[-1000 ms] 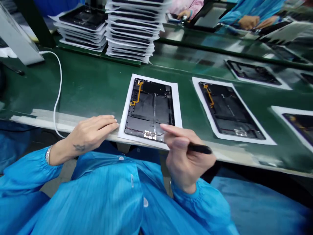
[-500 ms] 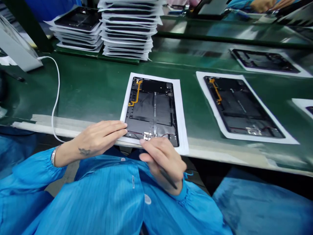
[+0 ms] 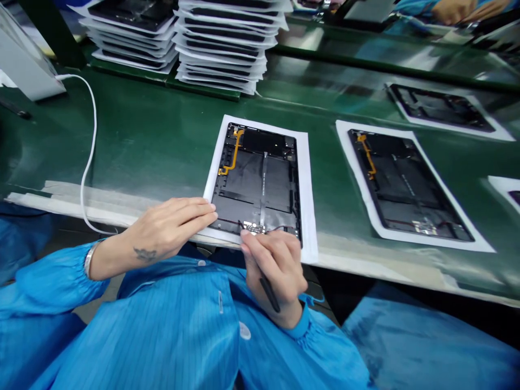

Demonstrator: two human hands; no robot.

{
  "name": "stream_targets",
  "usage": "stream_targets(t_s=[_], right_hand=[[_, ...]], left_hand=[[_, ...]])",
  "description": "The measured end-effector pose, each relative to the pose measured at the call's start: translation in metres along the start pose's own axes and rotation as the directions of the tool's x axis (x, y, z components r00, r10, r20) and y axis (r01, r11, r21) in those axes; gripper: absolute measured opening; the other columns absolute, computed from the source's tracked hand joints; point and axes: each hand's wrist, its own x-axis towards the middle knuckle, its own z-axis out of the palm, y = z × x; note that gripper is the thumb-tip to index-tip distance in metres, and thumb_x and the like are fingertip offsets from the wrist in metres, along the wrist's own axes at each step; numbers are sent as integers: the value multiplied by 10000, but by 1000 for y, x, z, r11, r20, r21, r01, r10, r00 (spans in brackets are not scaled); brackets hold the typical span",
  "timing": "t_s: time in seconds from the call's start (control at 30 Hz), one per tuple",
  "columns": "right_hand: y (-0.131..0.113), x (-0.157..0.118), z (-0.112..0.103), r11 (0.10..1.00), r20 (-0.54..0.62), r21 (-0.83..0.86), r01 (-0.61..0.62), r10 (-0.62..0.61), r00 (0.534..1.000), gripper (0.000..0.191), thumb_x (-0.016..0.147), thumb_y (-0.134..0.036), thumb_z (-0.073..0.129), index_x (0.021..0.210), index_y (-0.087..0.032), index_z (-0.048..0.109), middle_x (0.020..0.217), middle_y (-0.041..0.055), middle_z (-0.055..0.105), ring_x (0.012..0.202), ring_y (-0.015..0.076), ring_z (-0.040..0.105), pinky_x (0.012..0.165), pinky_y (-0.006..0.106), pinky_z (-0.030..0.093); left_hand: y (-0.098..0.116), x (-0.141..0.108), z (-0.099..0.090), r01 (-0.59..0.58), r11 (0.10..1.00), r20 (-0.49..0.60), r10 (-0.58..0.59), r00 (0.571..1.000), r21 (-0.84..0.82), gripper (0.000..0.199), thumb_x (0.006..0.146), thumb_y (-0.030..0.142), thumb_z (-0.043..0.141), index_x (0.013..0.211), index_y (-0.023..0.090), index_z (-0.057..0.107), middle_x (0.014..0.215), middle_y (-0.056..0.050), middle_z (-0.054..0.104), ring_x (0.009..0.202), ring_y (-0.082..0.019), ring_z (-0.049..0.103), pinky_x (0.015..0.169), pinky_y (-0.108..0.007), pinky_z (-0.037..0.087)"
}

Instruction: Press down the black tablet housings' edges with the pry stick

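So the change over the last second: the left fingers (image 3: 194,213) were off to the side of the white paper sheet (image 3: 309,179), and now they touch the near left corner of the open tablet (image 3: 254,187). The right fingers (image 3: 260,253) have come in from its right side to the small circuit board (image 3: 253,228) along its near edge. My read is the left is steadying it while the right does the fine work.

Left fingers are straight and close together, gripping nothing. Right ones are curled around a dark pen-like tool (image 3: 270,295), back end poking out below them; can't really make out the tip. The tablet lies flat on its sheet just ahead of both sets of fingers, orange flex cable (image 3: 234,157) up at its far left.

Surface is a green table (image 3: 154,135), scuffed pale tape (image 3: 105,208) along the edge just left of the left fingers, and a white cord (image 3: 90,146) further left. Beyond the fingers there's a tall stack of papered tablets (image 3: 223,51) beside a shorter stack (image 3: 130,43). Right of the right fingers sits a second open tablet (image 3: 402,184), and far off past that, a co-worker's hands (image 3: 455,10), pretty blurry
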Motion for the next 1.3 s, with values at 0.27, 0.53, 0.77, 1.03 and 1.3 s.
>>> stream_targets(t_s=[0.27,0.53,0.77,1.03,1.3], right_hand=[[5,4,-17,966,13,223,-132,132,991,372,859,2,641,1161,-209,697,950,58,709,926,212,656,904,440,590],[9,52,-5,790,307,476,-387,264,915,144,951,-116,609,899,-200,714,847,14,728,771,146,647,718,304,533],[11,53,-2,821,349,443,-361,212,913,137,965,-132,603,926,-210,709,848,8,738,787,154,636,722,321,509],[12,56,-4,852,357,453,-262,97,929,123,945,-93,618,971,-187,693,896,33,739,830,160,659,769,339,525],[15,58,-5,865,375,447,-228,50,926,107,958,-115,608,940,-183,689,881,36,733,820,158,663,770,334,535]], left_hand=[[11,20,0,-113,969,7,115,993,221,257,1004,81,454,1192,50,627,1042,-140,730,1077,-263,700,899,-375,593],[22,29,4,-95,942,76,74,994,323,239,1019,146,464,1161,93,649,999,-118,693,1024,-255,681,892,-366,554],[14,25,6,-41,983,79,27,996,179,247,1023,148,425,1149,130,637,1063,-153,680,1065,-274,652,847,-367,545],[13,27,6,-56,980,28,51,998,193,197,1013,125,452,1033,108,647,1025,-164,715,1016,-290,708,811,-374,585],[5,4,4,-90,995,-88,93,992,45,239,983,45,489,1177,56,629,1220,-144,724,1193,-260,683,975,-353,602]])
